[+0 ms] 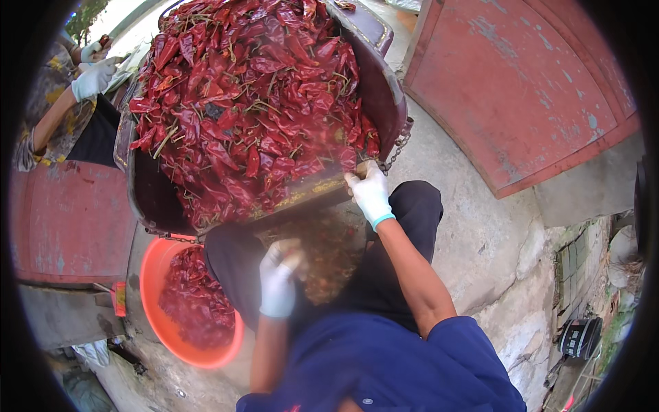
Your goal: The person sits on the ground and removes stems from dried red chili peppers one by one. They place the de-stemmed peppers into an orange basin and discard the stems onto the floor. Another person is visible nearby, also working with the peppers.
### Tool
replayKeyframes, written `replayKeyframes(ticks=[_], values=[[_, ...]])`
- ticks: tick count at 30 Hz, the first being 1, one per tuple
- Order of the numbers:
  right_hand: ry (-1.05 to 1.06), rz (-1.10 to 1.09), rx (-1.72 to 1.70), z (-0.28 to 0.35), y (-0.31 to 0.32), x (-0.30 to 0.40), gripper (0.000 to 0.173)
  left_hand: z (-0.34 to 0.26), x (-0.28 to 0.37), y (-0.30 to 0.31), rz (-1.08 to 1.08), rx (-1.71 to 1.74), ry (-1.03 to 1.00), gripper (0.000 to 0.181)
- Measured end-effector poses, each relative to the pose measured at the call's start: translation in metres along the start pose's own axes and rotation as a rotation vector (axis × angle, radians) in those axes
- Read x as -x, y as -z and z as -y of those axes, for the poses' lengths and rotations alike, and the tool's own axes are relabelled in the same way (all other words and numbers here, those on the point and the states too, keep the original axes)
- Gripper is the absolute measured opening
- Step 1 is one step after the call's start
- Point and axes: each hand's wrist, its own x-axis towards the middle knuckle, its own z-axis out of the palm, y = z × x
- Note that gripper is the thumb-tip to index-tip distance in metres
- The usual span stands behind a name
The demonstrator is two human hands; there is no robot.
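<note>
In front of me, a maroon cart body [383, 110] is heaped with dried red chili peppers [257, 103], many with stems attached. My right hand [369, 190], in a white glove, is at the near right corner of the cart. Its fingers are closed on a dried red chili pepper [348, 158]. My left hand [280, 273], also in a white glove, is above my lap, with its fingers curled. Motion blur hides whether it holds anything. Beside my left leg, an orange plastic tub [154, 319] contains more dried red peppers [198, 304].
A person in white gloves [95, 77] sits left of the cart. Red panels with worn paint [515, 87] stand at the right and left. A chain [399, 149] hangs at the cart's corner. A black bucket [579, 337] stands at the far right on cracked concrete [479, 247].
</note>
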Motion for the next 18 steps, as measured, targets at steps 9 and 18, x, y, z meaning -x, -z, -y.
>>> replayKeyframes(ticks=[9,18], values=[[0.701,-0.103,0.406,0.023,-0.005,0.136,0.021,-0.010,-0.030,-0.044,-0.005,-0.419,-0.181,0.044],[0.839,0.226,0.426,0.018,0.004,0.153,0.016,-0.009,-0.014,-0.024,0.127,-0.521,-0.111,0.040]])
